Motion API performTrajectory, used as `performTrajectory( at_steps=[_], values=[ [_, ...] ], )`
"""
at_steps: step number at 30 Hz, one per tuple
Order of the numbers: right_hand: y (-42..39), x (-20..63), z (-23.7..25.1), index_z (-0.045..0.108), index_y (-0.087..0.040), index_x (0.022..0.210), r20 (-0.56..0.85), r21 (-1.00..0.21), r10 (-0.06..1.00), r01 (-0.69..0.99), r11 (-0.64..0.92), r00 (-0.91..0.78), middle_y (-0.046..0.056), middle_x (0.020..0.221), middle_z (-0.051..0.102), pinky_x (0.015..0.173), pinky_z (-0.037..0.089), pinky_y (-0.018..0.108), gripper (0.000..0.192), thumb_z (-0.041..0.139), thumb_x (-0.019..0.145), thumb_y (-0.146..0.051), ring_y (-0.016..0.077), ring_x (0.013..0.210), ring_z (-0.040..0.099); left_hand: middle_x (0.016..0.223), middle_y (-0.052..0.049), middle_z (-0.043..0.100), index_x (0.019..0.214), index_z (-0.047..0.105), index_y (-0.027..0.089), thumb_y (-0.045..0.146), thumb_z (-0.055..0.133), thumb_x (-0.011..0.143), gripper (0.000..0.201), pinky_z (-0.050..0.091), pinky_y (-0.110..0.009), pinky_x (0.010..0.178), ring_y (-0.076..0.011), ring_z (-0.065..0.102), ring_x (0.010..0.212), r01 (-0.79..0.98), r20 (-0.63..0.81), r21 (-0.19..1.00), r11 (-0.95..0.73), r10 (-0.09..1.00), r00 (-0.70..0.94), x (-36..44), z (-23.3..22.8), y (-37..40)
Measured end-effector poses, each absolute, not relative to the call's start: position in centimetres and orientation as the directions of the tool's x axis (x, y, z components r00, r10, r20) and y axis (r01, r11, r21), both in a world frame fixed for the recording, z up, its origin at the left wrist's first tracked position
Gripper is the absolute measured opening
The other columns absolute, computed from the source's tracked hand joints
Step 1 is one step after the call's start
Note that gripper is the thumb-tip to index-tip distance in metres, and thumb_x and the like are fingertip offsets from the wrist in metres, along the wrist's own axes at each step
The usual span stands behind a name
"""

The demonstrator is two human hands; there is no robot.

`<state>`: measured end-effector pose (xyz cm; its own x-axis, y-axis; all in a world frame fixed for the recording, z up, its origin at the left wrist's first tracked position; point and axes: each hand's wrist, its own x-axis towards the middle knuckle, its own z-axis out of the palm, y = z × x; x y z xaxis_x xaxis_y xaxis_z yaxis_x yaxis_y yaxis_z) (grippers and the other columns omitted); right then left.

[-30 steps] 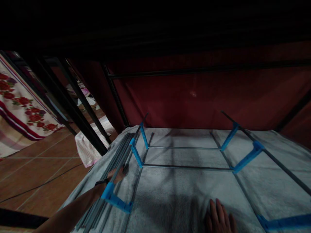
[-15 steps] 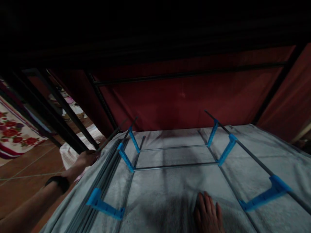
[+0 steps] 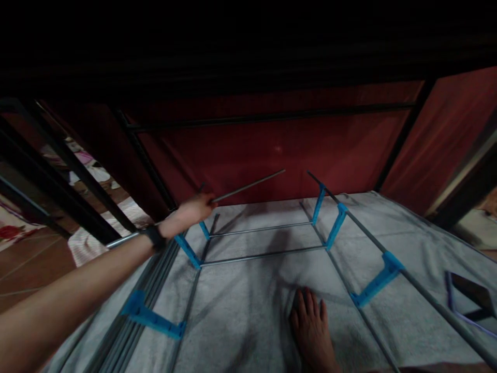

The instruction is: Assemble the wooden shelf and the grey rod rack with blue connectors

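Left hand (image 3: 196, 208), arm (image 3: 89, 287) stretched forward, holds a rod (image 3: 252, 184) in curled fingers; right hand (image 3: 313, 331) lies palm-down on grey cloth (image 3: 240, 300), fingers slightly spread.

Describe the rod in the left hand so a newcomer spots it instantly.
On the gray cloth before the red backdrop stands a rod frame with blue brackets. Near its far left corner, the left hand grips a thin metal rod. It alone is hand-held, slanting up to the right.
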<state>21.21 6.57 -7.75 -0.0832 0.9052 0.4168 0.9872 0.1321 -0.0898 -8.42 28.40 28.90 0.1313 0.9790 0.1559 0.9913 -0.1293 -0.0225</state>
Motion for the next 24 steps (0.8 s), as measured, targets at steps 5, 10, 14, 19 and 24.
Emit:
performTrajectory(
  at_steps=[5,10,14,19,24],
  values=[
    [6.6,21.2,-7.1,0.068,-0.018,0.121,0.425,-0.129,0.905,0.987,0.096,-0.032,0.014,0.140,0.058,0.113,0.022,0.061,0.038,0.042,0.094,-0.029,0.0361,0.133,0.046,0.111,-0.014,0.072,0.123,0.063,0.020,0.030,0.041,0.096,0.036,0.050,-0.031,0.078,-0.0249,0.069,0.097,0.976,0.082,-0.069,-0.209,0.973,0.214,-0.9,22.6,29.6],
    [6.5,21.3,-6.9,0.066,-0.022,0.124,0.456,-0.137,0.889,0.983,0.119,-0.044,0.012,0.137,0.060,0.114,0.023,0.059,0.038,0.043,0.095,-0.031,0.0356,0.134,0.045,0.102,-0.019,0.071,0.122,0.058,0.011,0.011,0.044,0.089,0.036,0.050,-0.037,0.085,-0.0278,0.070,0.097,0.967,0.086,-0.079,-0.243,0.964,0.250,1.9,16.6,28.7],
    [6.4,21.4,-6.9,0.068,-0.021,0.119,0.433,-0.099,0.898,0.986,0.134,-0.078,0.012,0.139,0.059,0.113,0.023,0.062,0.035,0.043,0.094,-0.025,0.0371,0.136,0.042,0.103,-0.018,0.070,0.119,0.057,0.011,0.003,0.042,0.087,0.036,0.048,-0.036,0.090,-0.0255,0.069,0.098,0.960,0.122,-0.076,-0.270,0.953,0.278,1.9,12.0,26.5],
    [6.3,21.5,-6.4,0.066,-0.018,0.122,0.385,-0.114,0.919,0.984,0.138,-0.084,0.017,0.143,0.054,0.112,0.021,0.066,0.037,0.039,0.096,-0.022,0.0362,0.141,0.037,0.107,-0.014,0.069,0.119,0.057,0.014,0.004,0.039,0.089,0.036,0.045,-0.036,0.093,-0.0233,0.066,0.101,0.957,0.115,-0.047,-0.285,0.951,0.289,0.3,6.5,23.5],
    [6.0,21.7,-5.6,0.070,-0.019,0.112,0.331,-0.079,0.935,0.983,0.165,-0.130,0.016,0.145,0.052,0.112,0.020,0.068,0.036,0.039,0.094,-0.017,0.0372,0.143,0.034,0.108,-0.014,0.068,0.118,0.059,0.014,0.005,0.037,0.091,0.035,0.045,-0.038,0.091,-0.0243,0.064,0.101,0.940,0.129,-0.024,-0.341,0.931,0.341,-0.5,2.7,20.6]
  ],
)
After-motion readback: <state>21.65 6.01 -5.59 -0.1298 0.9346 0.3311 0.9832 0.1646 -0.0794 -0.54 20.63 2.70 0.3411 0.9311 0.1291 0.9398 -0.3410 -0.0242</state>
